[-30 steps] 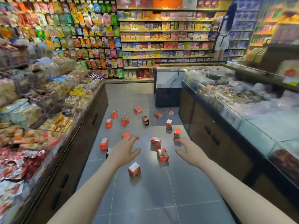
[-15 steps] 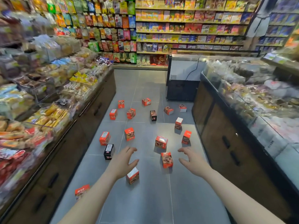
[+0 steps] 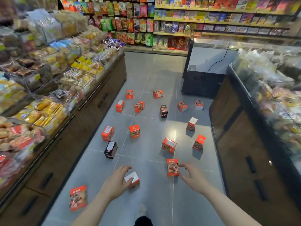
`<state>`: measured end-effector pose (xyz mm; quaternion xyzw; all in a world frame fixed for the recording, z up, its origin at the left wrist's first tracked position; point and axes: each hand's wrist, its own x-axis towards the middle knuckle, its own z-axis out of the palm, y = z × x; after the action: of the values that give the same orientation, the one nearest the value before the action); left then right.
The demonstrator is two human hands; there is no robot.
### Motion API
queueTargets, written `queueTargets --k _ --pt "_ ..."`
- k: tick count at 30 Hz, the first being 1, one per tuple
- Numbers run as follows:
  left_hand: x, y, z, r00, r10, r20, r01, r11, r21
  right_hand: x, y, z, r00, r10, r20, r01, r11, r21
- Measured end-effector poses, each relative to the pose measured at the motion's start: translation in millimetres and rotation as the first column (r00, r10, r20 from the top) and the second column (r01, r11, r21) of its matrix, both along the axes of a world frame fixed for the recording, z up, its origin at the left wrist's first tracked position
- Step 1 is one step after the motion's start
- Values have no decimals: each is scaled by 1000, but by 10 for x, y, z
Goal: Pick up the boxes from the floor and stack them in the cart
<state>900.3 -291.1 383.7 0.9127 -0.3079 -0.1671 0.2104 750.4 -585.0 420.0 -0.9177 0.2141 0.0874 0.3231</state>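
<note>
Several small red boxes lie scattered over the grey tiled floor (image 3: 151,201), along with two black boxes (image 3: 110,150) (image 3: 163,111). My left hand (image 3: 116,182) is cupped over the nearest box, a red one with a white top (image 3: 134,179). Its thumb lies against that top and the fingers arch above the box's far side. My right hand (image 3: 193,176) reaches with spread fingers to the right side of an upright red box (image 3: 173,167), fingertips at its edge. Another red box (image 3: 78,197) lies near the left counter. No cart is in view.
A snack counter with dark wooden cabinets (image 3: 91,115) lines the left of the aisle. A glass-fronted display counter (image 3: 244,128) lines the right. A chest freezer (image 3: 205,74) stands at the far end before the wall shelves (image 3: 211,22).
The view has moved forward and lower along the aisle. Both hands have dropped from mid-air to the two nearest boxes, the left onto the white-topped one, the right beside the upright red one.
</note>
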Motion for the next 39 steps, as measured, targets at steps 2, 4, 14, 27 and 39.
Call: queueTargets --k 2,4,14,27,39 --pt "225 16 -214 998 25 -49 -24 1000 11 291 -74 -129 999 15 -30 -14 1000 23" --pt "520 29 -452 996 51 -68 -50 999 17 618 -123 -276 997 52 -60 -51 998 25" --pt "2010 -187 -1058 929 270 -252 -286 958 -27 2348 -192 -1003 958 126 -259 -87 984 158" --pt "2131 414 -3518 703 645 -298 -650 754 97 3609 360 -3633 786 516 -341 -472 856 208" --pt "1517 257 -5711 587 700 -406 -657 705 267 3451 968 -6396 452 807 -380 -870 492 9"
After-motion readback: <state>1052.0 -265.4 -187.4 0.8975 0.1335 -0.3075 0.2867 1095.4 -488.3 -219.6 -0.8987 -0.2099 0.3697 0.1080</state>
